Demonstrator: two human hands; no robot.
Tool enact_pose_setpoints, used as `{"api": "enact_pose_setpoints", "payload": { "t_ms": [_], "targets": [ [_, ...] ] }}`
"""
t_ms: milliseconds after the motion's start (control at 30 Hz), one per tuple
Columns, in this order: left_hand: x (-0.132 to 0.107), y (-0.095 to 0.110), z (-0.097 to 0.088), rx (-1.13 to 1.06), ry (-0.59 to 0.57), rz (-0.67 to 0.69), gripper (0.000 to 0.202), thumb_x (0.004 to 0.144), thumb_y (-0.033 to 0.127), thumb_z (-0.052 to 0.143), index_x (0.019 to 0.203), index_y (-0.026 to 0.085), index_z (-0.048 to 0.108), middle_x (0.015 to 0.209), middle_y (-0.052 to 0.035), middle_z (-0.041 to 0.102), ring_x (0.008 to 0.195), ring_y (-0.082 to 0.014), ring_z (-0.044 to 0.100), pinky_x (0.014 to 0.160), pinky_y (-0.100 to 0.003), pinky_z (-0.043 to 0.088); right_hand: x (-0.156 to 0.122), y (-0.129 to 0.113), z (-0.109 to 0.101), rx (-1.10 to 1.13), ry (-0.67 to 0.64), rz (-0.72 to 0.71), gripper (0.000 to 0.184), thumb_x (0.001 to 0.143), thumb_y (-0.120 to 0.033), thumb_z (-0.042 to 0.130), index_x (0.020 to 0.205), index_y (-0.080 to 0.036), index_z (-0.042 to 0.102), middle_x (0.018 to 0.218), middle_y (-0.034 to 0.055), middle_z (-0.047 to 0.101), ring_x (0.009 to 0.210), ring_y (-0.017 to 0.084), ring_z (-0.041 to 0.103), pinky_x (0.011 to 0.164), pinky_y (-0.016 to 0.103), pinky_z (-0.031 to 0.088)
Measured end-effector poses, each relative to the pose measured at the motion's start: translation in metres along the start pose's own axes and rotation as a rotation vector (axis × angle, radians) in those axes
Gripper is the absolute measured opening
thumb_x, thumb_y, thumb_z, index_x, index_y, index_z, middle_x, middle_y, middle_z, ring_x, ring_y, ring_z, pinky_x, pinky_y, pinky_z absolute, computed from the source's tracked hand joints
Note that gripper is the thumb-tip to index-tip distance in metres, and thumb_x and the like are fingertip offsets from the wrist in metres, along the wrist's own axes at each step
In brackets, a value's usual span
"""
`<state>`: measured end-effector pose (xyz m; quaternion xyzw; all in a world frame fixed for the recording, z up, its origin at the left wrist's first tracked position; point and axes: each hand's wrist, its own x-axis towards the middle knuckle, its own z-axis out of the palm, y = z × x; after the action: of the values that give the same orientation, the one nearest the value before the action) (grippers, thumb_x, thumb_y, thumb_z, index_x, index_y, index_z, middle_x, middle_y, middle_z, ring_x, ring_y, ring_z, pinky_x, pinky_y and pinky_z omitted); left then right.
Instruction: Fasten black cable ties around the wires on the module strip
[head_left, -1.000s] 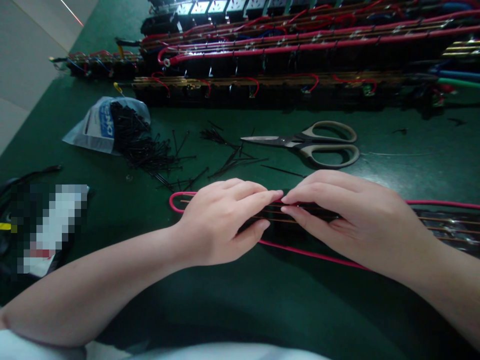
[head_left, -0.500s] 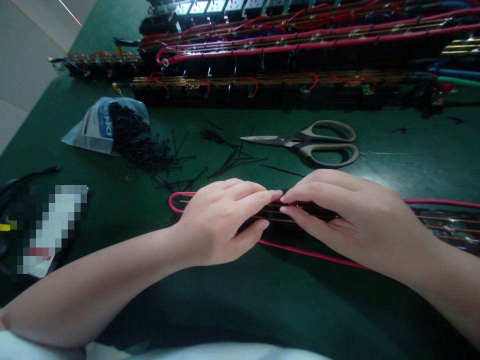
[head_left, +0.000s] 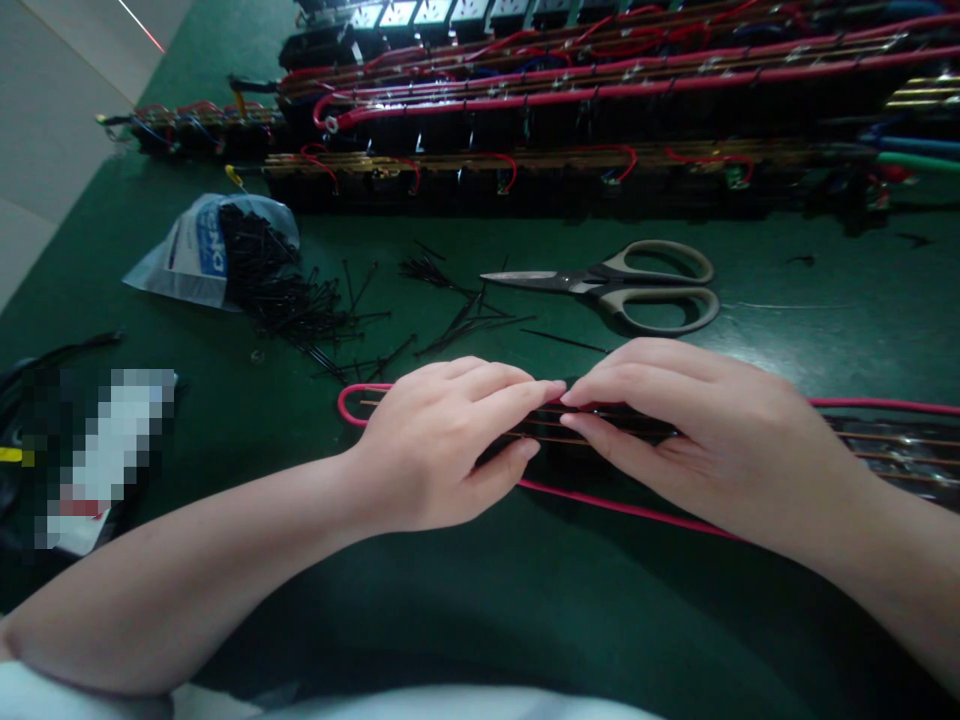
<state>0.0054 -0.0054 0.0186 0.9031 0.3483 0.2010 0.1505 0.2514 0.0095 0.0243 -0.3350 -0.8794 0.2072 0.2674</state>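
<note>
A black strip [head_left: 574, 463] with thin copper rods [head_left: 562, 441] along it lies under both hands. A thick red cable [head_left: 352, 389] bends round its left end, with one run along the far side and another along the near side. My left hand [head_left: 450, 440] is closed over the strip, thumb on the near side and fingers on the far side. My right hand [head_left: 712, 430] pinches with thumb and forefinger at the strip's far edge, its fingertips meeting those of my left hand beside the red cable. Whatever lies between the right fingertips is hidden.
Behind the hands lie grey-handled scissors [head_left: 656, 287] and loose black cable ties [head_left: 465, 325]. More ties spill from a plastic bag [head_left: 199, 250]. Long wired strips [head_left: 487, 180] line the back of the green table [head_left: 450, 620]. A blurred white item [head_left: 112, 450] sits at left.
</note>
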Motion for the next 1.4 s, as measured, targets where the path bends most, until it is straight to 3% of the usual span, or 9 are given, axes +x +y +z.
{"api": "enact_pose_setpoints", "payload": {
  "t_ms": [700, 1400],
  "targets": [
    [-0.0012, -0.0008, 0.0016, 0.025, -0.016, -0.004, 0.035, 0.105, 0.027, 0.052, 0.133, 0.014, 0.069, 0.123, -0.0098, 0.078, 0.106, -0.0236, 0.074, 0.089, -0.038, 0.060, -0.0009, 0.0022, 0.0010, -0.017, 0.007, -0.051, 0.009, 0.102, -0.016, 0.063, 0.103, -0.022, 0.070, 0.093, 0.0056, 0.078, 0.083, 0.020, 0.075, 0.068, 0.032, 0.060],
    [-0.0020, -0.0003, 0.0028, 0.037, -0.023, -0.012, 0.036, 0.105, 0.029, 0.051, 0.133, 0.015, 0.069, 0.123, -0.0096, 0.078, 0.106, -0.0238, 0.074, 0.088, -0.038, 0.060, 0.0015, -0.0012, -0.0004, 0.025, -0.007, -0.005, 0.014, 0.101, -0.019, 0.061, 0.101, -0.028, 0.072, 0.091, 0.0040, 0.078, 0.080, 0.022, 0.075, 0.069, 0.034, 0.061]
  ]
}}
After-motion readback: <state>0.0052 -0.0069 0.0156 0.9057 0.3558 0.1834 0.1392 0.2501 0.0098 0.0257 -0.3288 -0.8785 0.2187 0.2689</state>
